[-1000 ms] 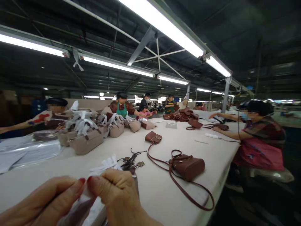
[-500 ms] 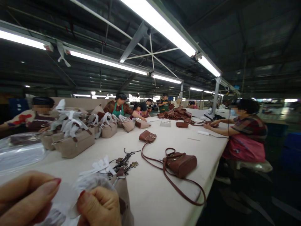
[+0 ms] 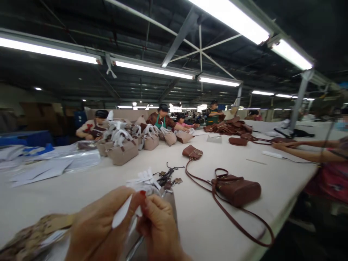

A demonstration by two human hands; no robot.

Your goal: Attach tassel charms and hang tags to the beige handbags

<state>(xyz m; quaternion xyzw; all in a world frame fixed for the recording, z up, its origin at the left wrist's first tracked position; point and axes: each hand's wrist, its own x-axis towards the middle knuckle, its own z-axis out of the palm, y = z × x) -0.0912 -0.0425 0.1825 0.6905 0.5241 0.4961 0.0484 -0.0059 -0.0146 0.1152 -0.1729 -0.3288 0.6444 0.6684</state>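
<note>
Both my hands meet low in the middle of the head view, fingertips touching above a taupe handbag (image 3: pixel 170 197). My left hand (image 3: pixel 98 221) is closed, with a small white strip (image 3: pixel 122 212) pinched between thumb and fingers. My right hand (image 3: pixel 161 224) is closed too, its fingers pinching thin white wrapping at the bag's handle; the exact grip is partly hidden. Just beyond the fingers lie a bunch of white strips (image 3: pixel 144 179) and dark cords with flower-shaped charms (image 3: pixel 178 180). My hands cover much of the handbag.
A brown handbag (image 3: pixel 240 190) with a long strap lies to the right, a smaller brown bag (image 3: pixel 192 152) behind it. Taupe bags with wrapped handles (image 3: pixel 123 152) stand at back left. White sheets (image 3: pixel 40 172) and patterned brown pieces (image 3: pixel 35 233) lie left. Co-workers sit around the table.
My left hand has moved right to meet my right hand, and a white strip now shows in its fingers. The view has turned left, so the table's contents appear farther right.
</note>
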